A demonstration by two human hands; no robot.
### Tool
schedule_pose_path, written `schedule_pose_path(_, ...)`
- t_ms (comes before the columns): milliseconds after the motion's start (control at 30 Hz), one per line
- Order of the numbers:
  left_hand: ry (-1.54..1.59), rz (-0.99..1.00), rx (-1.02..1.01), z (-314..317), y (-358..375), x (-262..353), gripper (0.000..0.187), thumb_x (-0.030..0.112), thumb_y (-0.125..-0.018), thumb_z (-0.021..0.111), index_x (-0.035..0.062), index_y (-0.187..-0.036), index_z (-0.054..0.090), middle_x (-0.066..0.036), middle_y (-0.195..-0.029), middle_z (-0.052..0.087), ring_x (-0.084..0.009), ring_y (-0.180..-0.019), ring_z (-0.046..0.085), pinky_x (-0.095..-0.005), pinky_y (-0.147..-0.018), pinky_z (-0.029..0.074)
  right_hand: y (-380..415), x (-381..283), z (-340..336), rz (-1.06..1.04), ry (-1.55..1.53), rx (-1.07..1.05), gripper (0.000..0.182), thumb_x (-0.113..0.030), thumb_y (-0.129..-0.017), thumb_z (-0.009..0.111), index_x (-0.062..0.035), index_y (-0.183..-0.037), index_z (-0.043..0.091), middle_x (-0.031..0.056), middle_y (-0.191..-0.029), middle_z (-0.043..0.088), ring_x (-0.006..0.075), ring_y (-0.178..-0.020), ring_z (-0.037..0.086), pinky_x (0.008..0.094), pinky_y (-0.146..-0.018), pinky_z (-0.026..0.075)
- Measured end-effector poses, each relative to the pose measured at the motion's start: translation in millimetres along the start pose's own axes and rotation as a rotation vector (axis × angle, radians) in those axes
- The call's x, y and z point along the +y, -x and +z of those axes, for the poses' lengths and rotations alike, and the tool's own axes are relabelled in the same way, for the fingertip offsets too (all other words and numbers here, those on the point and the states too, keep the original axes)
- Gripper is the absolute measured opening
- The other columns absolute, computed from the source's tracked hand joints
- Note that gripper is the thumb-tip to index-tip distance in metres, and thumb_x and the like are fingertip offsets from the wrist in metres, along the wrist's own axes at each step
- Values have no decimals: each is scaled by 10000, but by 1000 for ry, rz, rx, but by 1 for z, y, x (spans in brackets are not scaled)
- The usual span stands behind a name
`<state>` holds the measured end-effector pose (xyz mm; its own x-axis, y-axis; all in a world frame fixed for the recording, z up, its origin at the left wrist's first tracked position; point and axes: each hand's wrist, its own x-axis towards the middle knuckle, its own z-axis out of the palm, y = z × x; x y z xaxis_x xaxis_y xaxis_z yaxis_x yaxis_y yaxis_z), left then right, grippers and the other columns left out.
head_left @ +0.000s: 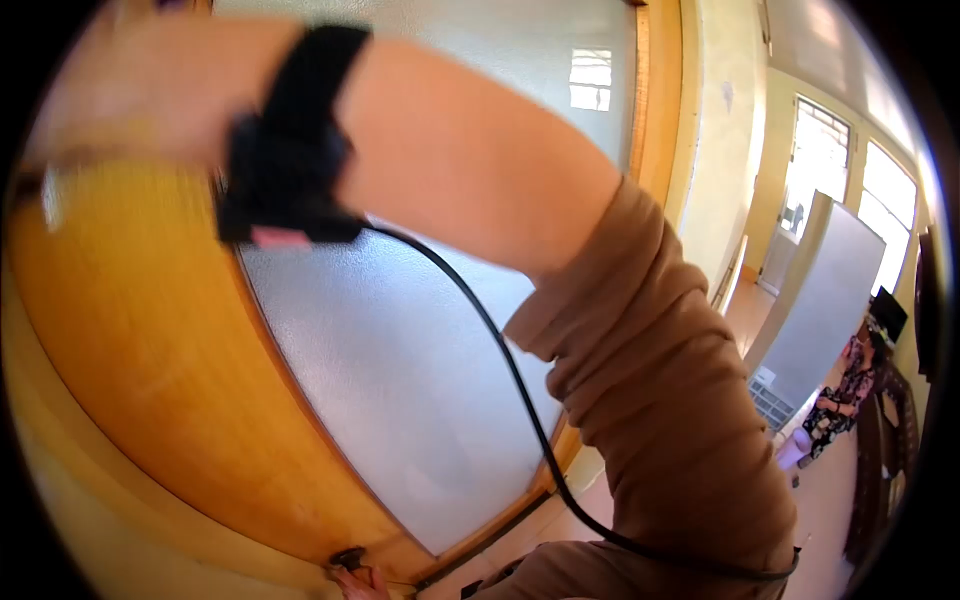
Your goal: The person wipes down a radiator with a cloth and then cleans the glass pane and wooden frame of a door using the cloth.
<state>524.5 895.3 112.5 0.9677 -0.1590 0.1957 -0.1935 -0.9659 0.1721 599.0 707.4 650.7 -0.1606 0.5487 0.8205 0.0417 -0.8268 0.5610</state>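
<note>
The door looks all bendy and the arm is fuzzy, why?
Head view: a fisheye lens curves the wooden door and darkens the corners; the raised right arm and its black wrist strap are motion-blurred; the far windows glare white.

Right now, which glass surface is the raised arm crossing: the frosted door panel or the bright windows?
The frosted door panel in the wooden frame, directly behind the arm; the bright windows stand far off at right.
</note>
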Motion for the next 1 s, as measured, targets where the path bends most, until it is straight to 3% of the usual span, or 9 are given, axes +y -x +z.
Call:
schedule_pose_path(67,133,-27,-82,18,-3,-10,688,648,-813,474,70,-1181,530,-168,-1052,595,-245,-855,617,-331,-739,506,23,-36,5,-118,-86,-34,294,-479,-786,569,-260,-976,613,-38,-991,589,196,-1009,524,667,-876,325)
schedule_pose_path(133,269,35,43,46,-9,-21,657,405,-778,639,3,-1225,375,-229,-966,573,-394,-807,591,-480,-673,479,46,-62,-2,-266,-145,-94,292,-481,-788,570,-261,-976,611,-42,-986,589,195,-998,530,668,-868,329)
schedule_pose_path(367,124,-13,-2,55,-8,-26,670,401,-787,640,10,-1255,362,-223,-969,582,-391,-817,593,-461,-675,480,63,-34,-43,-566,-139,-352,329,-466,-797,542,-283,-1067,585,-40,-1015,585,193,-1023,525,609,-844,364)
schedule_pose_path(467,201,-49,-155,27,1,-7,687,629,-813,484,66,-1205,503,-154,-1028,599,-251,-830,602,-355,-719,503,17,4,-41,-434,112,-340,376,-533,-824,487,-297,-1100,583,-36,-1057,589,202,-1017,551,587,-814,367)
schedule_pose_path(533,305,37,90,46,-5,-19,631,371,-791,639,1,-1229,377,-239,-985,581,-401,-822,587,-463,-669,482,-11,23,-40,-268,93,-181,451,-456,-745,604,-170,-1093,579,43,-1105,553,256,-1078,483,574,-920,307)
schedule_pose_path(667,388,56,67,34,-20,-13,516,362,-782,659,15,-1119,477,-207,-994,584,-381,-793,591,-457,-654,487,-24,27,-33,-72,79,13,537,-451,-723,633,-97,-1124,579,90,-1114,537,266,-1092,453,567,-1009,243)
schedule_pose_path(833,317,18,-134,19,-2,-12,444,415,-727,685,67,-990,598,-161,-1155,520,-352,-856,598,-436,-688,509,15,-39,-36,88,-1082,218,450,-321,-708,672,-65,-1066,576,148,-1092,528,300,-1067,462,474,-964,309)
schedule_pose_path(933,348,-72,-116,25,2,-11,493,381,-722,686,64,-1070,537,-182,-1081,563,-350,-877,605,-438,-699,510,100,-93,-38,-161,-345,-24,388,-312,-681,685,-229,-1048,589,4,-1145,533,252,-1120,457,568,-904,326)
schedule_pose_path(1000,400,-162,-48,22,0,-4,586,370,-713,691,59,-1140,437,-207,-1011,582,-368,-879,606,-449,-703,506,149,-122,-50,-209,-446,-172,486,-184,-595,705,-184,-1064,575,46,-1197,496,274,-1189,396,612,-974,255)
